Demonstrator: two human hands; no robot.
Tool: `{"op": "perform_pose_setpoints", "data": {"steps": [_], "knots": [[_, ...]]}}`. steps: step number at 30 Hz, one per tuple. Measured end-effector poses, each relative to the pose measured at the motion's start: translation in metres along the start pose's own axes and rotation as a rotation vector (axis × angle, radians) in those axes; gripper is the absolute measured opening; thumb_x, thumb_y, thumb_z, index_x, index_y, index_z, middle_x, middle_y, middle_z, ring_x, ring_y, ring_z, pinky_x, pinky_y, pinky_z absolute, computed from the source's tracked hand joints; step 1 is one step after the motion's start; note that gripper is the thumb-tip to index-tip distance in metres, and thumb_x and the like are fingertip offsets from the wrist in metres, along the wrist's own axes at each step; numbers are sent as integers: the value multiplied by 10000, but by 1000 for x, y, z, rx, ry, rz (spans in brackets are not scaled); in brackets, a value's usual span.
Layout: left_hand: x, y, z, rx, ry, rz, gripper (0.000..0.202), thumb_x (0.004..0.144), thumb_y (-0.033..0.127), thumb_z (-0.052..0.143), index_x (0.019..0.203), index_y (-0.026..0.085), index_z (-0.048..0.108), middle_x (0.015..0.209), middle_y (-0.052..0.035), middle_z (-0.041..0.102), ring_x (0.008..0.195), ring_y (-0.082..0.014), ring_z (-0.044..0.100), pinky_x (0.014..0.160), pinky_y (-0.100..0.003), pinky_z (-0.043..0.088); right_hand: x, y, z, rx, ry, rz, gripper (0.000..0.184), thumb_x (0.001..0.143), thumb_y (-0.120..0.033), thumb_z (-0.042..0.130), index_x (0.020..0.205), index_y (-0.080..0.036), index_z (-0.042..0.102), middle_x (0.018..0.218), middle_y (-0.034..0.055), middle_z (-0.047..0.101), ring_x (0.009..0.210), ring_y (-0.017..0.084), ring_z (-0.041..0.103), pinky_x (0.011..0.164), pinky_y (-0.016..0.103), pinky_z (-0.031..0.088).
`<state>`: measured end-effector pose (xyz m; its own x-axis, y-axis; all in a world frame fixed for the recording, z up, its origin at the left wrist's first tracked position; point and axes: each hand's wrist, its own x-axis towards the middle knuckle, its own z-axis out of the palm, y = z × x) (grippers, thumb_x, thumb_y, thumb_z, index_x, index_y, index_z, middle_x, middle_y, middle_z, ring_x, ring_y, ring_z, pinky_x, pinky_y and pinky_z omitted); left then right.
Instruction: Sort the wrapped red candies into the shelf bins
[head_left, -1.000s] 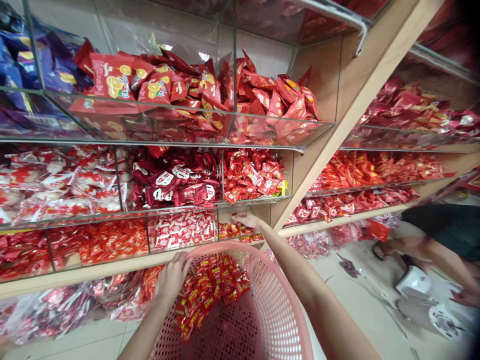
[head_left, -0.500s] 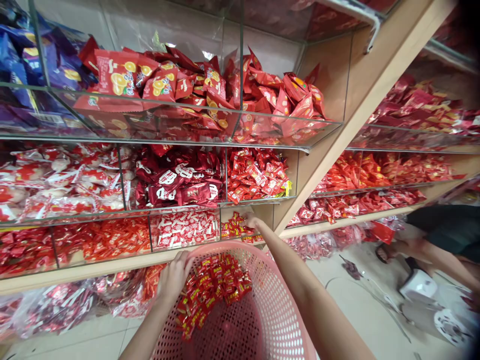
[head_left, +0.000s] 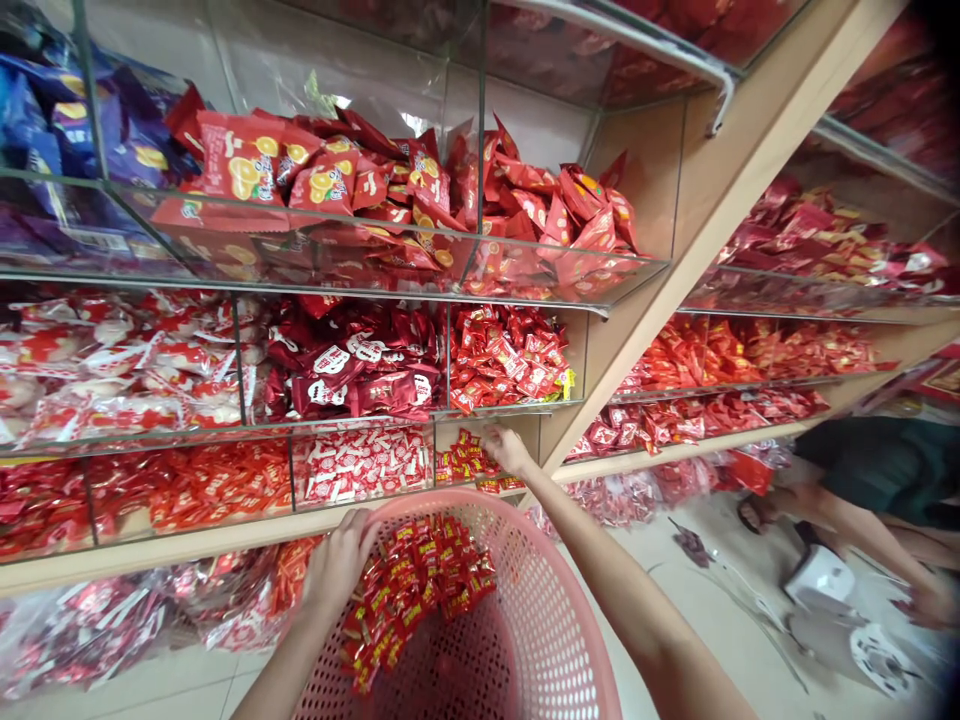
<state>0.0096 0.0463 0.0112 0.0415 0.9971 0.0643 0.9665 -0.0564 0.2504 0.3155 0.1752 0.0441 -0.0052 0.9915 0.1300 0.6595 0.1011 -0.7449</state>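
Note:
My left hand (head_left: 337, 562) grips the near rim of a pink perforated plastic basket (head_left: 555, 630), which is tilted toward the shelves. A pile of small red and yellow candy packets (head_left: 420, 590) lies inside it. My right hand (head_left: 504, 447) reaches into the lowest glass compartment at the right end of the shelf, fingers curled over a few of the same red packets (head_left: 463, 462) lying there. Whether it holds any is hidden by the fingers.
Glass-fronted wooden shelves (head_left: 637, 300) hold red snack bags (head_left: 420, 195), dark red packets (head_left: 352, 365), white-red sweets (head_left: 360, 465) and blue bags (head_left: 45, 130). Bagged stock (head_left: 112, 620) lies on the floor below. At right another person (head_left: 877, 490) crouches near white objects (head_left: 825, 580).
My right hand has stayed at the lowest right compartment, shifting slightly. More red packets now lie there. The view has shifted a little; the left hand keeps its hold on the basket.

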Motion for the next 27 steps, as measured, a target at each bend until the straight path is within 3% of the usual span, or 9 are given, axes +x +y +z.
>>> {"op": "perform_pose_setpoints", "data": {"steps": [3,5,9,12,15,19,22,27], "knots": [[0,1,-2,7,7,14,398,913,396,283,1151,214,545,1163,-75,599,871,-170,642,673,-241,463,-33,-7,-9,154,136,-140,302,808,-341,526,1025,-148,609,995,115,659,877,194,628,794,317,494],[0,1,-3,18,10,15,402,911,391,290,1153,200,548,1164,-83,601,877,-180,643,685,-256,471,-59,-4,-16,222,187,-158,312,829,-386,503,1017,-157,601,966,103,661,880,186,625,787,310,498],[0,2,-6,16,12,14,415,907,397,299,1163,188,550,1170,-93,606,890,-193,644,690,-271,480,-111,26,-28,226,256,-62,338,842,-434,485,986,-153,606,913,95,670,788,183,629,734,309,507],[0,3,-10,-9,-6,18,412,904,395,307,1165,199,559,1188,-86,607,915,-187,643,725,-264,482,-135,51,-33,174,267,7,371,859,-448,453,989,-135,602,836,91,672,665,171,615,649,298,506],[-2,4,-15,-15,-51,3,420,903,394,303,1163,200,569,1189,-83,617,954,-199,637,762,-276,482,-137,60,-35,25,235,-47,335,870,-415,446,985,-143,606,869,92,660,690,173,611,659,299,500],[-8,0,-22,8,-89,-47,434,904,393,285,1184,205,559,1150,-89,643,948,-224,642,759,-304,482,-118,51,-30,-295,69,-328,272,901,-331,419,1065,-204,595,1054,84,617,945,203,579,797,333,471],[-14,-6,-26,34,-104,-86,425,906,385,283,1189,214,550,1129,-90,655,935,-223,645,758,-301,475,-107,48,-20,-516,-11,-501,317,911,-310,413,1182,-217,549,1126,91,603,996,215,537,857,368,431],[-21,-9,-33,82,-133,-133,442,904,378,290,1242,201,511,1069,-112,675,930,-240,647,754,-313,472,-100,55,-3,-638,-42,-602,392,924,-287,382,1296,-196,464,1176,109,595,1056,232,492,908,397,372]]}}
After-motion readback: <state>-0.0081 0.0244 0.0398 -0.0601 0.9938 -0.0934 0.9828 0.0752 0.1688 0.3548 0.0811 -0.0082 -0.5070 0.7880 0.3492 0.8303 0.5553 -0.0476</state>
